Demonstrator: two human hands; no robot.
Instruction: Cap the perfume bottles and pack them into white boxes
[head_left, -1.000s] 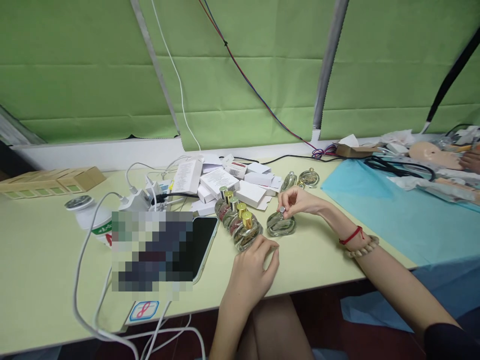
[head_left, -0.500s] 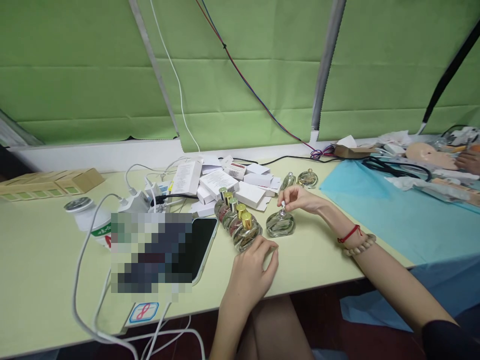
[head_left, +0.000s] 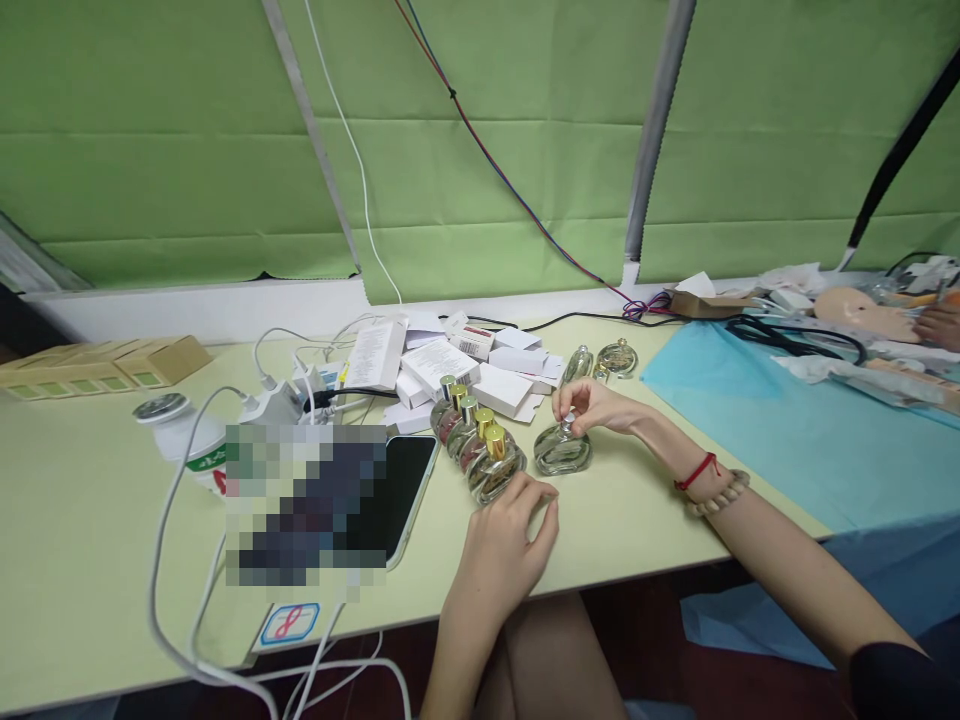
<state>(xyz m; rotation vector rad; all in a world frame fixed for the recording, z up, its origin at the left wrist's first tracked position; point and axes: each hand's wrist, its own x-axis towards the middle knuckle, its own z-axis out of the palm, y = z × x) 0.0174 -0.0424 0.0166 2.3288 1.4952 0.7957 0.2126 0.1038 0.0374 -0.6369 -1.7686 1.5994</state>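
A round clear glass bottle [head_left: 562, 453] stands on the pale green table [head_left: 97, 560]. My right hand [head_left: 589, 406] pinches the small silver cap on its neck, fingers closed. A row of several similar bottles with gold caps [head_left: 476, 445] stands just left of it. My left hand [head_left: 504, 545] rests on the table in front of that row, fingers loosely curled and touching the nearest bottle, holding nothing I can see.
White cartons [head_left: 450, 362] lie piled behind the bottles, with two more bottles [head_left: 604, 358] beside them. A phone [head_left: 401, 490], charger cables [head_left: 180, 520], a white jar [head_left: 184, 440] and brown boxes [head_left: 97, 367] sit left. A blue sheet [head_left: 780, 420] covers the right side.
My right hand lifted slightly off the bottle's neck, then came back down onto the cap. The left hand has stayed in place.
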